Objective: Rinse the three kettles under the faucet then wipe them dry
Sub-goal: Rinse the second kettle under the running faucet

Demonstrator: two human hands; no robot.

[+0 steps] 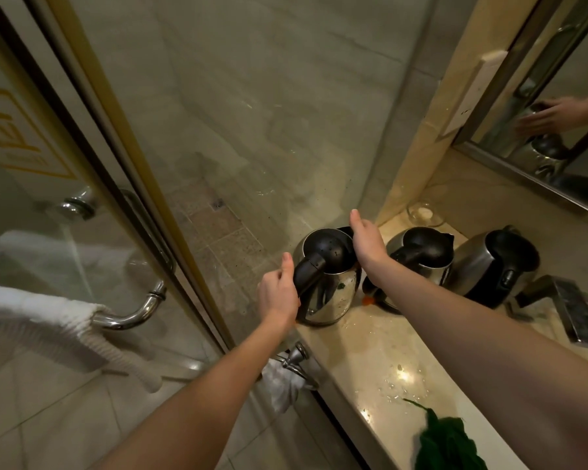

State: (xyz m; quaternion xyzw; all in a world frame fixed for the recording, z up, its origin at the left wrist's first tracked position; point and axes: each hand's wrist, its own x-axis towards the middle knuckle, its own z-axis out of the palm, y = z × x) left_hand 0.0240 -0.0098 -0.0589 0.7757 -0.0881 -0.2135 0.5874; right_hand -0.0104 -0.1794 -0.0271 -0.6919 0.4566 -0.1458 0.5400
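Gripping the black handle of the leftmost kettle at the tabletop's ten o'clock edge, the left hand has its fingers curled shut, while the right hand rests open over the lid. Wet steel looks slippery; the handle seems the safest hold.

We lose the dark green cloth at the bottom edge; our right hand hides the nearest steel kettle's spout, and the mirror's reflection blurs.
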